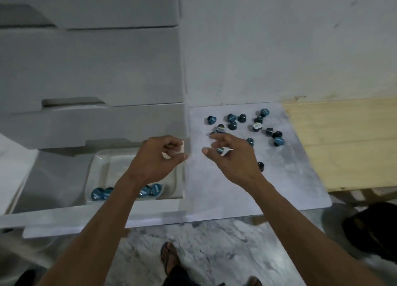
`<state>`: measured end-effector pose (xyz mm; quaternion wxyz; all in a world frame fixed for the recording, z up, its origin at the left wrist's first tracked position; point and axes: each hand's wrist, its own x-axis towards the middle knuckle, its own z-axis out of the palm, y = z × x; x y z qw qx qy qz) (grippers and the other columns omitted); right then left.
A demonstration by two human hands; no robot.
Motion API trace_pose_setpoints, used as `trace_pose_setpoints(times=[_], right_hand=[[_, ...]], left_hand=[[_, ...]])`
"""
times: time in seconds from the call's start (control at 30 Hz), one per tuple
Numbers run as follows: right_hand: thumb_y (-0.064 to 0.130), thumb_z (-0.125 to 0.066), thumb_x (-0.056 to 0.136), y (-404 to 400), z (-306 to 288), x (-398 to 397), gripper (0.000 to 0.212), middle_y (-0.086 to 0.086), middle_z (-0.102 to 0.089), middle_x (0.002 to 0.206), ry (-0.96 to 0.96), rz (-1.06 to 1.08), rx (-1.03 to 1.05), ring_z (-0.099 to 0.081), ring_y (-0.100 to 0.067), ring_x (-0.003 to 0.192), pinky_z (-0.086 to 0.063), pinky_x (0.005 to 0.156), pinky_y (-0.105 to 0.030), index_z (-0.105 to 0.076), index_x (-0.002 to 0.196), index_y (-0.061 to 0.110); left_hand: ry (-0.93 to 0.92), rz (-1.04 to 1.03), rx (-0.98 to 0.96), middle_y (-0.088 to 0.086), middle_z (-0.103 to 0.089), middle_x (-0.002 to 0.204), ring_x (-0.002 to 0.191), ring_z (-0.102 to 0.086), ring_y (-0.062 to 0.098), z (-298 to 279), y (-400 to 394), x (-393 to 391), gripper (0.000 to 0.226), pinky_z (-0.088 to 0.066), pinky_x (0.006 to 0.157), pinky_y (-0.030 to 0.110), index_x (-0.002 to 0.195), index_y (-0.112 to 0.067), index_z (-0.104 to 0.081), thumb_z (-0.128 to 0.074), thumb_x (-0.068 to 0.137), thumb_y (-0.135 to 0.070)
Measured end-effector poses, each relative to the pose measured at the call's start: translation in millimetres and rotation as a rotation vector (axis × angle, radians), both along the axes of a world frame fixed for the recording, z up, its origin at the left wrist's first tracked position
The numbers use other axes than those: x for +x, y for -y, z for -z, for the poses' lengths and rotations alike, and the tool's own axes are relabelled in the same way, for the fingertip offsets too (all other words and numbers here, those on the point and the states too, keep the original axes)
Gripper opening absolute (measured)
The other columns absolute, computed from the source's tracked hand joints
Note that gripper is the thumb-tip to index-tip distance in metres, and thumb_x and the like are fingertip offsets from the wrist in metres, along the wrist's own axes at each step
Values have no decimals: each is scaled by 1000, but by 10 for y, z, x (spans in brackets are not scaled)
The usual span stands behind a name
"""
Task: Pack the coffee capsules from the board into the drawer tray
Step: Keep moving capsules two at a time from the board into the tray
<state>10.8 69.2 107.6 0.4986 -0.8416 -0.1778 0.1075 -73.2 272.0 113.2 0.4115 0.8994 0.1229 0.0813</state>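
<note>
The right hand [227, 154] hangs low over the near left part of the gray board [290, 178], fingers loosely curled, and a teal capsule [220, 150] shows between its fingertips; it looks pinched there, though blur makes the hold hard to confirm. The remaining loose capsules [257, 126] lie scattered just beyond and to the right of that hand, some with foil lids up, some tipped on their sides pointing different ways, and one lone capsule [260, 166] sits nearer the person beside the wrist. The white tray [101, 163] lies in the open drawer [64, 212] to the left of the board, with a row of capsules [126, 192] already along its near edge, lids tilted toward the camera. The left hand [159, 159] hovers over the tray's far right corner, fingers curled and thumb out; whether it holds anything I cannot tell. The coming move likely turns on carrying leftward, across the drawer's edge.
</note>
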Motion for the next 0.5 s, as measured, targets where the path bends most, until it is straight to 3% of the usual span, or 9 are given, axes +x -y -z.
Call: trace_pose_setpoints(times=[0.2,0.3,0.5], right_hand=[[51,-75,78,1591,-29,296,48,10,-69,102,42,183,-26,-67,0,80,-58,70,-26,-66,118,27],[52,-75,77,2089,-13,407,44,8,-69,101,8,234,-30,-69,-13,82,-58,76,-40,-66,115,31],[54,-73,78,2288,153,662,51,8,-68,105,-73,224,-47,-69,-19,83,-55,80,-37,-63,122,30]], left_hand=[[59,23,-103,-6,-71,90,74,-65,4,10,1476,398,31,-49,68,9,102,-20,-71,-81,75,-31],[3,-1,-122,-8,-70,93,74,-64,3,136,1974,508,33,-47,67,7,105,-20,-70,-81,76,-33],[-100,-120,-118,-8,-69,87,72,-63,0,416,2234,631,29,-44,64,3,101,-19,-69,-80,77,-30]])
